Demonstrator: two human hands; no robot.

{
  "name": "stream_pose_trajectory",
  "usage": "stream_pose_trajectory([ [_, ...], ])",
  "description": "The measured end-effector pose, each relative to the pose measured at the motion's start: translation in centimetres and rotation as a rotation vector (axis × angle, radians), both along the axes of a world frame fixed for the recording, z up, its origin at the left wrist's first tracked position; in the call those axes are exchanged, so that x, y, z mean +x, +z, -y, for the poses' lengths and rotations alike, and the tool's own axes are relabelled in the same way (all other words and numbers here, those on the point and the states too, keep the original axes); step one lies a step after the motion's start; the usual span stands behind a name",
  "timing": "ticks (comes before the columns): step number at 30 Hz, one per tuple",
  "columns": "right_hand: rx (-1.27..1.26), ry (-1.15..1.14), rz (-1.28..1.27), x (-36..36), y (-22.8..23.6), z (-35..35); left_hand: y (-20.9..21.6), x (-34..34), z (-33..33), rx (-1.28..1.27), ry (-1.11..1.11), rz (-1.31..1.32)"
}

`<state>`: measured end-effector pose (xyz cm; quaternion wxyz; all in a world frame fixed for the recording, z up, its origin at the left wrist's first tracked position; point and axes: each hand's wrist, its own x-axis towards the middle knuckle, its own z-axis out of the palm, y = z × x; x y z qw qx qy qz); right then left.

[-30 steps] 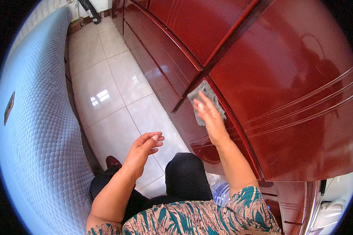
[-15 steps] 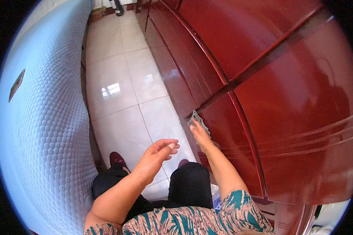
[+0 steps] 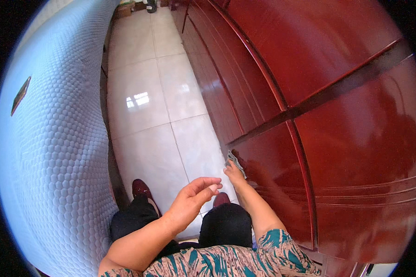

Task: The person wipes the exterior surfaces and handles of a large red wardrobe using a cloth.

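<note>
My right hand [image 3: 236, 175] presses a grey cloth [image 3: 234, 159] against the low front of a glossy dark red cabinet [image 3: 277, 161], close to the floor and just on the near side of a dark seam. The fingers are wrapped over the cloth and partly hide it. My left hand [image 3: 194, 198] hovers in front of my knees, its fingers loosely bent and apart, with nothing in it. It touches neither the cabinet nor the cloth.
On the left stands a bed with a pale blue quilted cover [image 3: 60, 152], and a dark flat phone-like object [image 3: 21, 96] lies on it. A strip of white floor tiles [image 3: 138, 74] runs between bed and cabinet. At its far end is a dark bottle-like object [image 3: 151, 6].
My right hand has slid the cloth a little toward me along the cabinet front, away from the seam. The view has shifted slightly; my left hand keeps the same loose pose.
</note>
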<state>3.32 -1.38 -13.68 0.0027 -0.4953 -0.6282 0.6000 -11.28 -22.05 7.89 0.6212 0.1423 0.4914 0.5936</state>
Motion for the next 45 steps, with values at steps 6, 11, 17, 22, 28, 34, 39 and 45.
stream_pose_trajectory([
  [6, 0.046, -0.125, -0.191, 4.2, 5.2, 2.7, -0.3, 0.0, -0.3, -0.017, -0.019, -0.077],
  [11, 0.174, -0.166, -0.392, 6.8, 17.2, 5.3, -0.2, -0.3, -0.4, -0.033, 0.009, -0.133],
  [17, 0.402, -0.210, -0.605, 9.4, 28.0, 7.9, -0.6, -0.9, -0.1, -0.037, 0.059, -0.222],
  [22, 0.334, -0.186, -0.607, 12.2, 26.2, 9.0, -1.2, -1.4, 0.5, -0.047, 0.085, -0.272],
  [28, 0.164, -0.128, -0.364, 18.3, 15.6, 10.3, -1.6, -1.3, 0.4, -0.069, 0.068, -0.288],
  [34, 0.161, -0.167, -0.164, 21.9, 14.8, 12.8, -1.5, -1.5, 0.8, -0.076, 0.075, -0.292],
  [39, 0.287, -0.252, -0.293, 22.3, 23.7, 13.6, -1.4, -1.4, 1.1, -0.053, 0.075, -0.282],
  [45, 0.271, -0.451, -0.438, 21.4, 28.7, 14.5, -1.2, -1.5, 1.6, -0.050, 0.092, -0.293],
])
